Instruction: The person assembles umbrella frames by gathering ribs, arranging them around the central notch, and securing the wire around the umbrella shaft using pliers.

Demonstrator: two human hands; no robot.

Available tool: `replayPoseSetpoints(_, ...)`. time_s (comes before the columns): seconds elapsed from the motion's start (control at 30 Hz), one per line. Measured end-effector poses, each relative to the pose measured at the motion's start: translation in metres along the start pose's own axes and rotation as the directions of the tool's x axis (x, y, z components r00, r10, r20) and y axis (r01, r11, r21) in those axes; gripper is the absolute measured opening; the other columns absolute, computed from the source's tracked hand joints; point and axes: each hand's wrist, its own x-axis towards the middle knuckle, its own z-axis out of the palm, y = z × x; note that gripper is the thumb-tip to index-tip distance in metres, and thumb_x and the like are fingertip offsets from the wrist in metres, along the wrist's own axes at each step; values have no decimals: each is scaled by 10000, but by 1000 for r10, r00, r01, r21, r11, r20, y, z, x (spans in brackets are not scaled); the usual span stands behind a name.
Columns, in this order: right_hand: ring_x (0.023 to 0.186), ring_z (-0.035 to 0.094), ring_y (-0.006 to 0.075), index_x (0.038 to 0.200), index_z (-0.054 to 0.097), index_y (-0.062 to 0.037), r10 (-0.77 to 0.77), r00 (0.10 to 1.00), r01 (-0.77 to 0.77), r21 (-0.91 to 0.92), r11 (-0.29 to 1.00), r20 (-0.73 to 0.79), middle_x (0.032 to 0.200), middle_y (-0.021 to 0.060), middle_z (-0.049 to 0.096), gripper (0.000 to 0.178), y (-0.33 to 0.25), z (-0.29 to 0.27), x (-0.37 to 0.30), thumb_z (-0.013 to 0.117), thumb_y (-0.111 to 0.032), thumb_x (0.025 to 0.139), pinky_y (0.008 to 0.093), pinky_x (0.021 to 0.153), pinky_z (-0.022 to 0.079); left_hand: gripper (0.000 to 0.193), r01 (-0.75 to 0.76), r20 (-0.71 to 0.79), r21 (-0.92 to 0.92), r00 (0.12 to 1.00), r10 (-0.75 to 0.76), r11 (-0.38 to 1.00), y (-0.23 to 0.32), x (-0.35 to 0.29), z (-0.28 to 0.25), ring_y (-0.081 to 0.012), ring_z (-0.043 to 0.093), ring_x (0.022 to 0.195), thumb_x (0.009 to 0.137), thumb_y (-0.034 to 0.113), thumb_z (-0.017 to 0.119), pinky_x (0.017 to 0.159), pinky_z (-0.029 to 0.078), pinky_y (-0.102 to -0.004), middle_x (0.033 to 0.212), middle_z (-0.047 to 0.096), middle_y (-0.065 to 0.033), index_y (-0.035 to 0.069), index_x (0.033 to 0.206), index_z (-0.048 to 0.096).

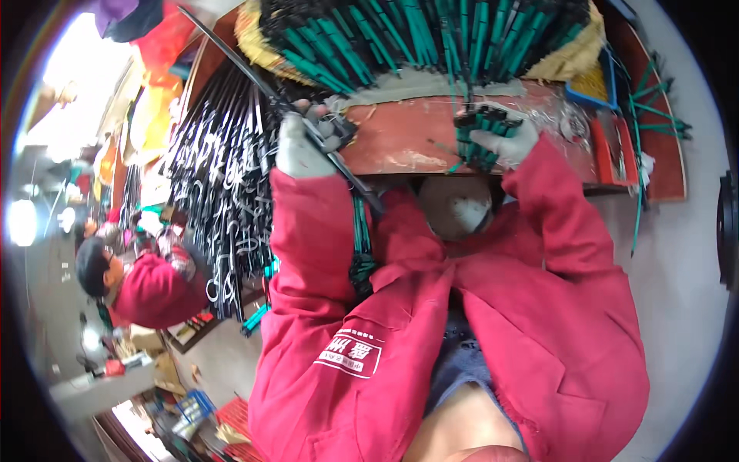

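Observation:
My left hand (302, 146), in a white glove with greyish fingertips, is closed round a long dark rod (348, 175) that runs slantwise from the upper left down towards my lap. My right hand (517, 145), also gloved, grips a bunch of short green sticks with black ends (485, 127) over the red-brown worktop (392, 138). Behind the worktop lies a large heap of similar green and black sticks (408, 35) on yellow sacking. More green sticks (360, 231) hang beside my left forearm.
Many black rods with hooked ends (231, 154) stand massed at left. A blue bin (593, 88) and a red tray (616, 150) sit at the right. A round pale object (454, 206) is under the worktop edge. Another person in red (158, 296) works at far left.

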Motion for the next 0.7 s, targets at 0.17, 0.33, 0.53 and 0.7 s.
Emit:
replayPoseSetpoints(0.17,787,550,93,1062,544,-47,73,997,-75,71,995,29,851,16,606,369,-16,-2,-4,644,-57,707,254,726,442,195,-132,258,-4,957,129,991,-75,18,54,-142,471,453,846,240,493,410,407,-277,715,549,-75,126,1004,503)
replayPoseSetpoints(0.33,781,561,106,1058,543,-39,62,994,-68,67,995,86,845,33,607,348,-18,1,5,626,-59,721,250,704,451,498,-456,462,12,792,399,890,-110,47,90,-66,454,543,794,75,534,494,412,-183,741,519,-43,89,1257,352)
replayPoseSetpoints(0.53,710,564,107,1024,568,-40,88,992,-102,159,982,94,832,32,612,294,-15,-5,9,624,-62,736,262,660,465,534,-263,556,2,802,218,965,-117,49,79,-86,501,783,810,40,521,759,402,-208,910,536,-42,32,1298,303)
replayPoseSetpoints(0.7,712,563,106,1032,574,-51,142,985,-157,176,972,96,839,30,611,292,-19,-5,12,630,-56,746,264,638,472,493,-117,673,-21,732,100,993,-127,31,81,-122,504,939,807,22,519,831,389,-246,1070,514,-63,21,1272,356)
